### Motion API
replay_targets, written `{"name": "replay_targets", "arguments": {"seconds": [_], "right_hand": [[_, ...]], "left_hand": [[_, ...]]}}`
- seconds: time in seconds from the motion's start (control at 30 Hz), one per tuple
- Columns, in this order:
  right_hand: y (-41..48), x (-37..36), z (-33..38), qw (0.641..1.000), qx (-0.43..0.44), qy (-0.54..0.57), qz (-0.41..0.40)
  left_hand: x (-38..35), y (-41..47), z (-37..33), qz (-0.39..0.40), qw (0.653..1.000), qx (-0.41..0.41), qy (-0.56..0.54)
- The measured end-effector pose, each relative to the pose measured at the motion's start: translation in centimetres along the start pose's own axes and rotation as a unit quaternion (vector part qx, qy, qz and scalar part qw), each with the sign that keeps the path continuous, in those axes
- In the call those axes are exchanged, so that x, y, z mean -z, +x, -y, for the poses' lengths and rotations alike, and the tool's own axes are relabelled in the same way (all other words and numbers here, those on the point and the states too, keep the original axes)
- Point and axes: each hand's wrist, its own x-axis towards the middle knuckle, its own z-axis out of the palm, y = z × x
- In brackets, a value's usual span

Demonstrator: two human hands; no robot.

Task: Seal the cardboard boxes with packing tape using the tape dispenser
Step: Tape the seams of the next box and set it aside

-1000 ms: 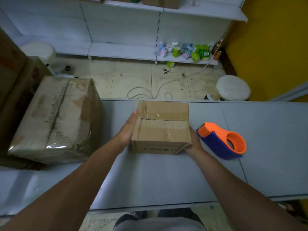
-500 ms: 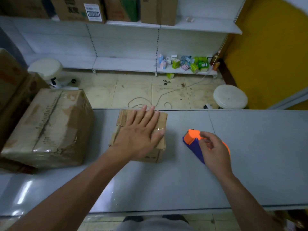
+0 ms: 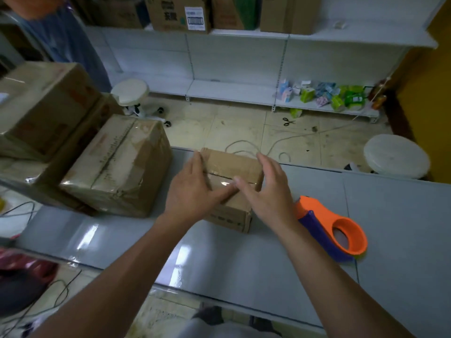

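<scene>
The fingers [image 3: 264,161] of the left hand [image 3: 192,191] and right hand [image 3: 268,193] lie straight and flat on the small cardboard box [image 3: 234,164], gripping nothing, over its taped top seam [image 3: 225,183]. The box sits at the bench's [image 3: 244,259] far edge; the tape dispenser [image 3: 314,208] lies unheld just beside it, toward the right end. Recommended: press firmly from the seam's middle out to both ends, so the tape beds flat without bubbles.

A grey tabletop [image 3: 244,264] carries 2 cardboard boxes side by side, a small box [image 3: 234,164] at its far edge and a larger taped box [image 3: 117,172] at left, with an orange-and-purple tape dispenser [image 3: 324,217] at right.
</scene>
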Motion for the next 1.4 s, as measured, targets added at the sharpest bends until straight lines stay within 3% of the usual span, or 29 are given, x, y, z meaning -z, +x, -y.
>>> {"name": "replay_targets", "arguments": {"seconds": [0.07, 0.2, 0.3, 0.5, 0.6, 0.7, 0.77, 0.87, 1.0, 1.07, 1.13, 1.2, 1.33, 1.4], "right_hand": [[0.4, -0.5, -0.3, 1.0, -0.002, 0.001, -0.022], [0.9, -0.9, -0.3, 0.993, -0.087, 0.074, -0.002], [1.0, -1.3, -0.7, 0.992, -0.095, 0.074, 0.027], [0.4, 1.4, -0.9, 0.963, -0.118, 0.186, 0.158], [-0.7, 1.0, -0.6, 0.96, -0.135, 0.209, 0.132], [-1.5, -0.2, -0.6, 0.973, -0.12, 0.174, 0.09], [-1.5, -0.4, -0.7, 0.971, -0.121, 0.184, 0.091], [-1.1, 0.0, -0.6, 0.953, -0.142, 0.243, 0.112], [-1.6, 0.4, -0.6, 0.954, -0.144, 0.236, 0.118], [-2.0, 0.2, -0.7, 0.96, -0.145, 0.218, 0.095], [-2.4, -0.2, -0.8, 0.967, -0.138, 0.203, 0.072], [-2.7, -0.5, -0.7, 0.971, -0.126, 0.191, 0.061], [-2.9, -0.1, -1.3, 0.967, -0.124, 0.207, 0.085], [-3.0, 0.4, -1.9, 0.967, -0.124, 0.206, 0.088]], "left_hand": [[0.4, 0.7, 0.0, 0.004, 0.999, 0.023, -0.034], [1.1, 1.6, 0.3, 0.011, 0.988, 0.091, -0.127], [0.9, 1.9, 0.2, -0.025, 0.998, 0.051, -0.032], [1.7, 3.3, 2.8, 0.074, 0.971, 0.019, -0.227], [1.3, 3.6, 3.0, 0.063, 0.962, 0.015, -0.267], [1.2, 3.4, 3.2, 0.087, 0.93, 0.02, -0.358], [1.2, 3.5, 3.4, 0.115, 0.911, 0.025, -0.395], [1.7, 3.8, 3.4, 0.122, 0.911, 0.031, -0.393], [2.3, 3.8, 3.8, 0.124, 0.926, 0.037, -0.355], [2.7, 3.7, 3.4, 0.115, 0.956, 0.003, -0.27], [3.0, 3.0, 2.1, 0.029, 0.985, -0.024, -0.169], [2.7, 1.8, -0.1, -0.022, 0.992, -0.06, -0.107], [-1.2, 2.2, -2.0, 0.046, 0.985, -0.123, 0.111], [-1.5, 4.0, -2.1, 0.068, 0.972, -0.17, 0.149]]}}
